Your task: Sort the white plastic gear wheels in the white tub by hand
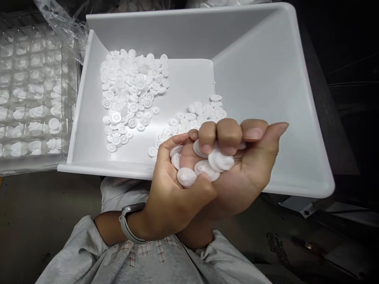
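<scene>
Above the front edge of a white plastic bin (254, 71), both my hands are cupped together. My left hand (174, 193), with a watch (130, 221) on its wrist, curls around several small white plastic gears (186, 177), its thumb over the nearer ones. More white gears (220, 161) lie in my right hand (248, 169), whose fingers are bent over them. The hands touch, and part of the handful is hidden behind the fingers. Inside the bin, a large pile of the same gears (133, 88) fills the left side. A smaller heap (204, 110) lies just beyond my hands.
Left of the bin stands a clear plastic tray (62, 94) with rows of pockets, several holding white parts. Crumpled clear plastic film (65, 27) hangs by the bin's back left corner. The bin's raised walls surround the gears.
</scene>
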A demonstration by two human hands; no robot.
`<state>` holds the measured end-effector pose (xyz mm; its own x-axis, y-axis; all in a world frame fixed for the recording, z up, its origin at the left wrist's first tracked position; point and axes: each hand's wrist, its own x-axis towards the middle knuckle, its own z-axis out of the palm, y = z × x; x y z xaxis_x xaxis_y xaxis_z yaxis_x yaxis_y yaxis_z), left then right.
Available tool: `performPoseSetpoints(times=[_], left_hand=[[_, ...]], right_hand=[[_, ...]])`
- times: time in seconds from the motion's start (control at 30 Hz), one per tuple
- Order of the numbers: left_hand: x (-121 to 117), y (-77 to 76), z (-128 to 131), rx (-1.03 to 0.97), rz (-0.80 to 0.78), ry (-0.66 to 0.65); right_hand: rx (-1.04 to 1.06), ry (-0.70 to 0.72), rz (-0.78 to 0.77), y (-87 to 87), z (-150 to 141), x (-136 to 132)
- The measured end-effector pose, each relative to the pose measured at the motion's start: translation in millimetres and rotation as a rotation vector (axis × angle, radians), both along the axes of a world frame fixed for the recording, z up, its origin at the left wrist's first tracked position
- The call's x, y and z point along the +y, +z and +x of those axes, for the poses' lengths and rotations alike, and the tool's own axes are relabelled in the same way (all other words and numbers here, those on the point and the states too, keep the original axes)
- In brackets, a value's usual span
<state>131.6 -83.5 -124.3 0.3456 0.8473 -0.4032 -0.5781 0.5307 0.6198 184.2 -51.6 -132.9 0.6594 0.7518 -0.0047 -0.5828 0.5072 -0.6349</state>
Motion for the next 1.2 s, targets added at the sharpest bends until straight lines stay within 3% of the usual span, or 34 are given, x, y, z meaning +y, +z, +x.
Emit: performPoseSetpoints(times=[0.13,0.37,0.43,0.6,0.73,0.8,0.93,1.0,1.1,1.2], left_hand=[[4.1,1.4,-1.2,-0.043,-0.078,-0.005],[17.2,4.1,-4.4,-0.184,-0.391,0.061],[19.9,3.4,-6.0,-0.216,-0.431,0.057],[20.5,0.4,-12.1,-0.322,-0.385,0.054],[20.0,0.1,-14.3,-0.391,-0.401,0.061],[20.8,0.4,-15.5,-0.417,-0.400,0.060],[23.1,-0.7,-20.1,-0.399,-0.341,0.037],[23.9,-1.7,-22.7,-0.384,-0.300,0.007],[24.3,-3.1,-25.3,-0.352,-0.251,-0.032],[23.7,-4.1,-27.2,-0.330,-0.228,-0.076]], right_hand=[[-0.006,-0.054,-0.051,-3.3,5.5,1.3],[-0.138,-0.234,-0.060,0.8,4.1,-0.2],[-0.170,-0.211,-0.037,2.3,10.1,-3.0],[-0.187,-0.001,-0.032,-0.8,38.7,-14.2],[-0.235,-0.009,-0.107,-3.1,42.2,-19.7],[-0.349,-0.025,-0.154,-2.6,35.4,-22.1],[-0.800,-0.107,-0.320,2.4,23.0,-32.4],[-0.975,-0.065,-0.418,6.2,21.8,-38.8],[-1.178,0.006,-0.543,9.6,24.3,-43.5],[-1.321,-0.054,-0.608,8.3,27.3,-40.0]])
